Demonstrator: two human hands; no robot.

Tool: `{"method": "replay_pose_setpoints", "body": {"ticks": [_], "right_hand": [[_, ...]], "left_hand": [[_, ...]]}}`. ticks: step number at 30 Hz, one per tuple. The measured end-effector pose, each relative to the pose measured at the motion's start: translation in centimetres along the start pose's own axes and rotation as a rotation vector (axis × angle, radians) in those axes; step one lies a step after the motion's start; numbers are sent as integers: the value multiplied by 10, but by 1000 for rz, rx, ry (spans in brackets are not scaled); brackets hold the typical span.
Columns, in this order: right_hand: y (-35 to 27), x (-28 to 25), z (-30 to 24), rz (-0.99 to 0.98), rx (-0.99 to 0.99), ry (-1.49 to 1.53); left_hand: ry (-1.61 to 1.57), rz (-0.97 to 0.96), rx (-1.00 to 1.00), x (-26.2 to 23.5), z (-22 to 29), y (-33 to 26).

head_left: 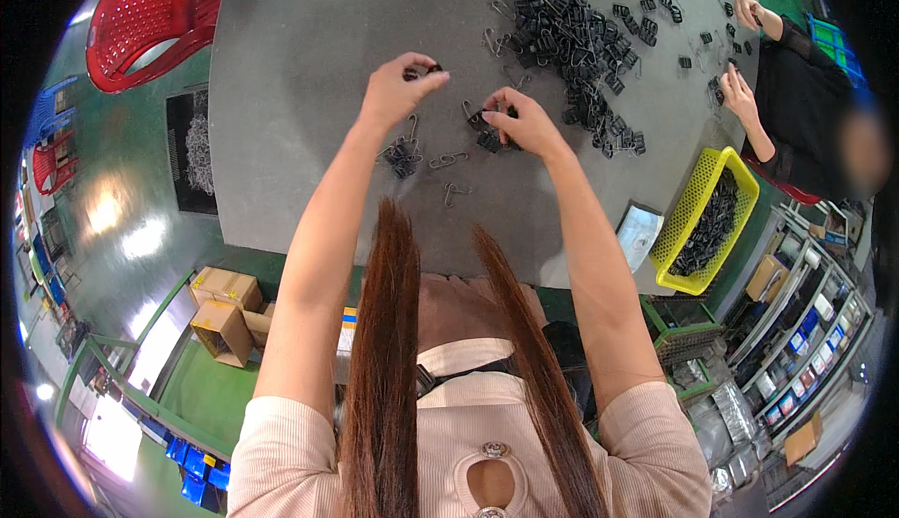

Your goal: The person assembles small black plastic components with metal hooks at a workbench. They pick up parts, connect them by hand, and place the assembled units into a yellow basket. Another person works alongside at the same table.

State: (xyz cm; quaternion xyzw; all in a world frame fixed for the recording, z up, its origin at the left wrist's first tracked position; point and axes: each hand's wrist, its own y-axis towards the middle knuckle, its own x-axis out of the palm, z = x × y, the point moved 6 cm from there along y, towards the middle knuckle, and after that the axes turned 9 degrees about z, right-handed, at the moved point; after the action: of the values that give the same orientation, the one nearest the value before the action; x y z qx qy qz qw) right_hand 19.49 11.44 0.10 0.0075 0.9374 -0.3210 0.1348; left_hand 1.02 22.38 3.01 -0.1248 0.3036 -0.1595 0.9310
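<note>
Red chair (154, 22): stands at the far left, just beside the edge of the grey table (281, 143).
Left hand (391, 92): held over the table, thumb and fingers drawn close on a small dark piece (434, 69) – its exact shape is too small for me to make out.
Small cluster (403, 157): black clips with wire handles, lying nearer the person's body than the left hand, just right of that wrist.
Loose wire pieces (448, 159): lie apart on the bare surface, between the small cluster and the right hand.
Right hand (529, 127): fingers curled in, narrow, with a black clip (478, 120) at the thumb and fingertips; I cannot tell how many pieces it has.
Big pile (567, 36): black clips heaped beyond and to the right of both hands, its long axis running from the far side down toward the near right – the right hand is clearly the closer one.
Yellow basket (662, 258): at the table's right edge, well apart from both hands, with dark pieces inside.
Co-worker's hand (740, 96): at the right, near scattered clips.
</note>
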Motion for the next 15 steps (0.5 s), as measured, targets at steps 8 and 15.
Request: {"method": "replay_pose_setpoints", "body": {"ticks": [8, 15], "right_hand": [[-4, 19, -15, 123, -342, -758], [-14, 4, -3, 247, -284, -618]], "left_hand": [[-370, -199, -527, -20, -43, -13], [-245, -275, -506, -14, -52, -27]]}}
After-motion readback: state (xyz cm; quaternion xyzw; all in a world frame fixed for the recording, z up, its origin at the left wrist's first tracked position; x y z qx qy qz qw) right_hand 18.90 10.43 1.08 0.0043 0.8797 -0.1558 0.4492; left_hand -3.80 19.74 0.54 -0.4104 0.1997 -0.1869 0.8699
